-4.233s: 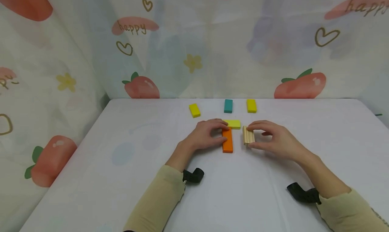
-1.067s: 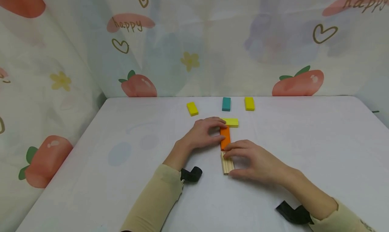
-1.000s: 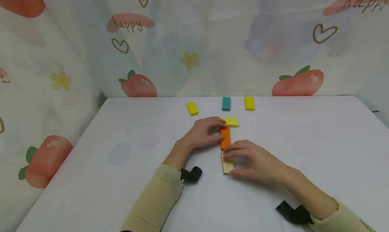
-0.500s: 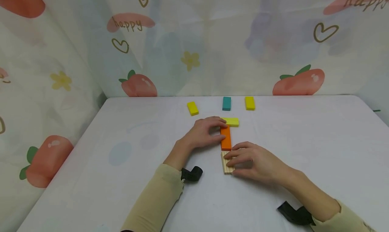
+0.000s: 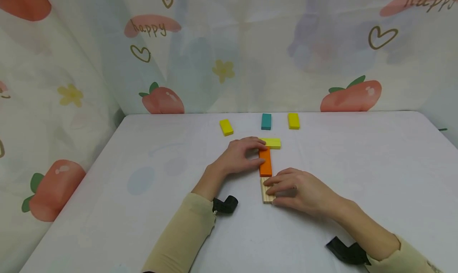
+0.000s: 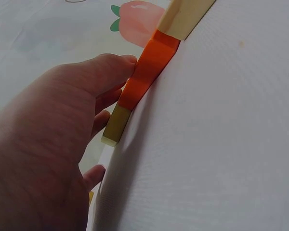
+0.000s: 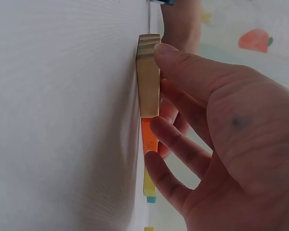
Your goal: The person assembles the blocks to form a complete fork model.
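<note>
In the head view, a yellow block [image 5: 273, 143] lies crosswise at the far end of an orange block [image 5: 265, 164]. A plain wooden block [image 5: 265, 195] continues the line at the orange one's near end. My left hand [image 5: 240, 157] rests thumb and fingertips on the orange block, with fingers reaching to the yellow one. My right hand [image 5: 304, 191] holds the wooden block, its thumb at the near corner and fingers over the top. Seen from the right wrist, the thumb touches the wooden block's [image 7: 148, 82] near end while another fingertip lies by the orange joint.
Toward the table's back edge lie a tilted yellow block [image 5: 226, 127], a teal block [image 5: 266, 122] and another yellow block [image 5: 294, 121]. A patterned cloth backdrop [image 5: 257, 54] rises behind the white table [image 5: 179, 153].
Since about four seconds ago, my right hand has brought the wooden block from the orange block's right to its near end. In the last second its fingers shifted slightly; the left hand stayed put.
</note>
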Tool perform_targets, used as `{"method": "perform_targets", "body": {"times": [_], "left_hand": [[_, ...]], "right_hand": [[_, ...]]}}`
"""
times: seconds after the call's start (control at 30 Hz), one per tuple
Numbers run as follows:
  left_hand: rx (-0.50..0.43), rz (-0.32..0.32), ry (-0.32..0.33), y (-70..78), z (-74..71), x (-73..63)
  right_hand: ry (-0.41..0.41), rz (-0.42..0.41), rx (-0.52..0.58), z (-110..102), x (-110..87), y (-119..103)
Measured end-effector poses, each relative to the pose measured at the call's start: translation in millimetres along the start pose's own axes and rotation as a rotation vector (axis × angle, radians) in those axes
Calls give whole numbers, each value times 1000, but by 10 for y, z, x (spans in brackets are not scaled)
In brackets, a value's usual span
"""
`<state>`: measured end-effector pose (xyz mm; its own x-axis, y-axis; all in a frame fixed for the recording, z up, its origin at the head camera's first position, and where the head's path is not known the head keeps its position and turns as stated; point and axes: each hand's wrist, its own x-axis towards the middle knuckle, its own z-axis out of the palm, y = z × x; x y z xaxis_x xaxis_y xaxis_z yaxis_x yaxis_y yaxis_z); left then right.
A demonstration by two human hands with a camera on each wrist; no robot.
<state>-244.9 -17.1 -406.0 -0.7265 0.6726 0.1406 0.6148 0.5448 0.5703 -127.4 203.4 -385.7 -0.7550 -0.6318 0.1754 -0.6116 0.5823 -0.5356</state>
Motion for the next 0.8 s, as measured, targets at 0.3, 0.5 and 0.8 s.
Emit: {"method": "perform_targets", "body": {"times": [0.3, 0.5, 0.8], "left_hand": [[-5, 7, 7, -11, 9, -17], [4, -1, 4, -7, 23, -16], [6, 4, 11, -4, 11, -7]], "right_hand": [[6, 14, -7, 14, 3, -14], [6, 19, -7, 16, -4, -19], [20, 15, -11, 17, 5, -16]]}}
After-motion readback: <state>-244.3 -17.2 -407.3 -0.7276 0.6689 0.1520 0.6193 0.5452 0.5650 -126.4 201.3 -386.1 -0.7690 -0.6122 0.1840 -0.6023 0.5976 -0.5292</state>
